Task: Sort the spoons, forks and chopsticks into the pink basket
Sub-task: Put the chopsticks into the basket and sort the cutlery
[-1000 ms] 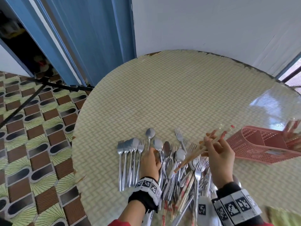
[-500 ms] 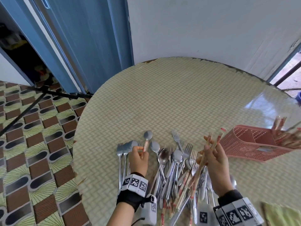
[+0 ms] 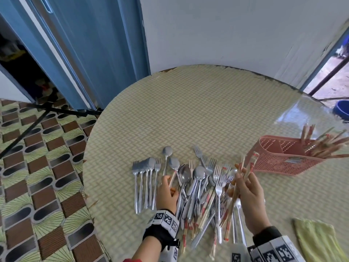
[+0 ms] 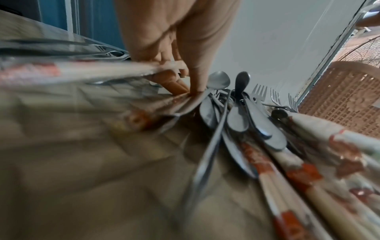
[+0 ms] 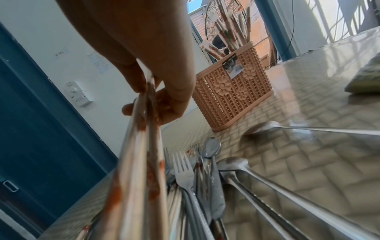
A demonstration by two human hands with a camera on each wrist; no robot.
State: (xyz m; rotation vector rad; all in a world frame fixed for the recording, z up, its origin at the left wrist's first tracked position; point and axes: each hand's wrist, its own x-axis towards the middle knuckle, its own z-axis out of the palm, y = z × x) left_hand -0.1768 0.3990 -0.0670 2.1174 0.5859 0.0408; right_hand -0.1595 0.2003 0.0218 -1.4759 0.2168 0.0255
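Observation:
A mixed pile of spoons, forks and chopsticks (image 3: 198,188) lies on the round table near me. My left hand (image 3: 170,183) pinches one red-patterned chopstick (image 3: 172,179) at the pile's left edge; the left wrist view shows the fingertips (image 4: 191,91) on it, blurred. My right hand (image 3: 237,180) grips a bundle of several chopsticks (image 3: 245,167), tips up, just left of the pink basket (image 3: 283,163). The basket's right compartment holds several chopsticks (image 3: 324,146); its other compartments look empty. In the right wrist view the bundle (image 5: 144,146) runs through my fingers, basket (image 5: 232,97) beyond.
A tidy row of forks (image 3: 145,178) lies left of the pile, near the table's left edge. A yellow cloth (image 3: 321,239) sits at the near right. Bare table (image 3: 188,114) stretches behind the cutlery to the wall. A tripod leg (image 3: 28,129) crosses the tiled floor.
My left hand has shifted left out of the pile with a chopstick pinched in it. The bundle in my right hand has swung from slanting right to nearly upright.

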